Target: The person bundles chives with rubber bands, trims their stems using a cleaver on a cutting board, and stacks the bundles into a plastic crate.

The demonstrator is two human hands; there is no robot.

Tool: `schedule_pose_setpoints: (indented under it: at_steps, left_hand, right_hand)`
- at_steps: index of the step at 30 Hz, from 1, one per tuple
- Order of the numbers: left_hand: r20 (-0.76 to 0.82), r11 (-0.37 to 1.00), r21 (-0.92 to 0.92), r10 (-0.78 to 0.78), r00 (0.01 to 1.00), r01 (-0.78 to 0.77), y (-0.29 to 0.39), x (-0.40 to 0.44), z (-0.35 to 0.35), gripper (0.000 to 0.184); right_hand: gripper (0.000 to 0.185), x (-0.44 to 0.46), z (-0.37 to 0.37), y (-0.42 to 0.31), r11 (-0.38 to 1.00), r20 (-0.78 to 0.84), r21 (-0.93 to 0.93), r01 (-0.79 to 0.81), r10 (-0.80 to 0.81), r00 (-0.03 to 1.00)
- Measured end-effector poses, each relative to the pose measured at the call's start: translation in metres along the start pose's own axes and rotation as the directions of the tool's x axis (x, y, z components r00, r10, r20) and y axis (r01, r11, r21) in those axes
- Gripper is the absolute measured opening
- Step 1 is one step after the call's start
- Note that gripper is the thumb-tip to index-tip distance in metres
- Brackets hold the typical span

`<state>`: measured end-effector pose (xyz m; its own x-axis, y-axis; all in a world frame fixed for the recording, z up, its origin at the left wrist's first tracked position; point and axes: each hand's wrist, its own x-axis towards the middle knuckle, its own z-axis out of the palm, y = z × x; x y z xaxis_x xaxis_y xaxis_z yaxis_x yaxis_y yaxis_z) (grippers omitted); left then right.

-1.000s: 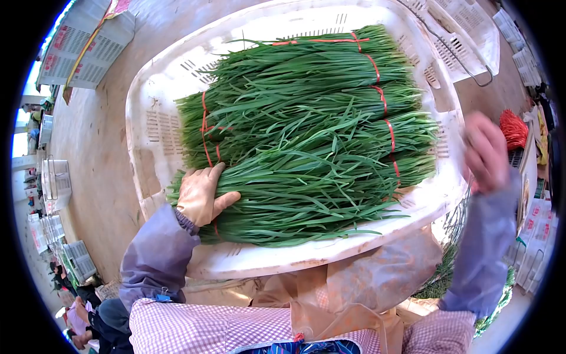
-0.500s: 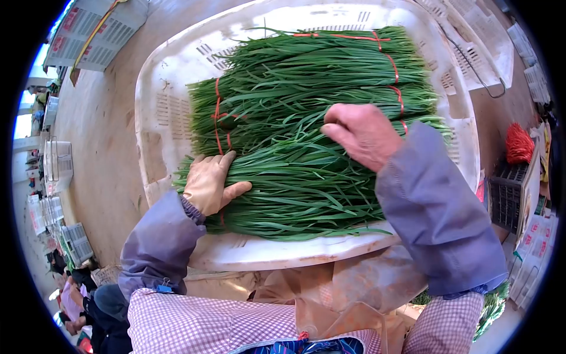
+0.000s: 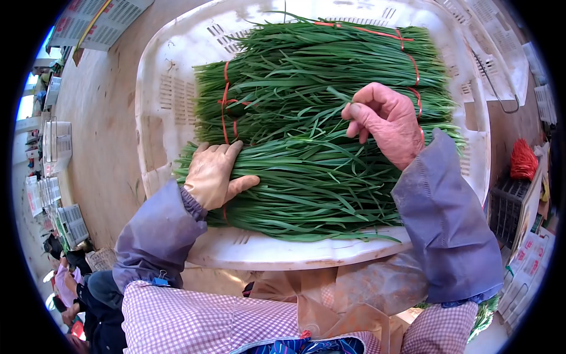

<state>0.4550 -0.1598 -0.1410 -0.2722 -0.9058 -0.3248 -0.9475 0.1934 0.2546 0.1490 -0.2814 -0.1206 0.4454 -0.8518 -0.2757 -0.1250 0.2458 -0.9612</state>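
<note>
Long green leafy bundles [image 3: 312, 177], bound with thin red bands [image 3: 226, 71], are seen in the head view laid side by side in a white slotted plastic basket [image 3: 171, 50]. The near bundle's left end is covered by the tan-gloved left hand [image 3: 211, 171], its thumb spread from its fingers. Above the bundles, a short green leaf piece [image 3: 340, 95] is pinched between thumb and forefinger of the bare right hand [image 3: 386, 121].

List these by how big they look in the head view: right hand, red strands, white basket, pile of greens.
1. White basket
2. Pile of greens
3. Right hand
4. Red strands, which appear farther away
</note>
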Motion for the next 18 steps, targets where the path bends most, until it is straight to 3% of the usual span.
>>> schedule_pose_setpoints:
  at_steps: [5, 9, 10, 11, 13, 16, 17, 18]
  left_hand:
    - [-0.012, 1.000, 0.001, 0.009, 1.000, -0.009, -0.001, 0.000, 0.001, 0.080]
    - [0.006, 1.000, 0.010, 0.010, 1.000, -0.010, -0.001, -0.001, -0.001, 0.078]
    - [0.007, 1.000, 0.009, 0.013, 1.000, -0.013, -0.002, -0.001, -0.001, 0.078]
    - [0.024, 1.000, 0.011, 0.003, 1.000, -0.003, -0.002, -0.001, -0.002, 0.078]
    - [0.058, 1.000, 0.016, -0.020, 0.998, 0.019, 0.001, -0.001, -0.005, 0.078]
    - [0.057, 1.000, 0.010, -0.017, 0.998, 0.016, 0.001, 0.000, -0.005, 0.079]
    - [0.055, 1.000, 0.004, -0.014, 0.998, 0.014, 0.001, 0.000, -0.006, 0.078]
    - [0.056, 1.000, -0.002, -0.011, 0.998, 0.011, 0.002, 0.000, -0.007, 0.078]
  right_hand:
    - [0.005, 0.003, 0.011, -0.003, 0.995, 0.249, -0.051, -0.085, 0.095, 0.964]
    - [0.009, -0.001, 0.015, -0.009, 1.000, 0.270, 0.002, -0.014, 0.013, 0.963]
    - [0.008, -0.003, 0.008, -0.020, 0.996, 0.260, 0.051, 0.076, -0.087, 0.962]
    - [0.008, -0.006, -0.008, -0.030, 0.981, 0.348, 0.183, 0.070, -0.131, 0.928]
    - [0.009, -0.017, -0.033, -0.067, 0.979, 0.684, 0.054, -0.195, 0.106, 0.722]
    - [0.013, -0.017, 0.002, -0.053, 0.908, 0.417, -0.397, 0.131, 0.052, 0.907]
    - [0.015, -0.012, 0.011, -0.033, 0.797, 0.333, -0.497, 0.342, -0.189, 0.924]
    - [0.015, -0.006, 0.019, -0.025, 0.809, 0.291, -0.512, 0.290, -0.154, 0.944]
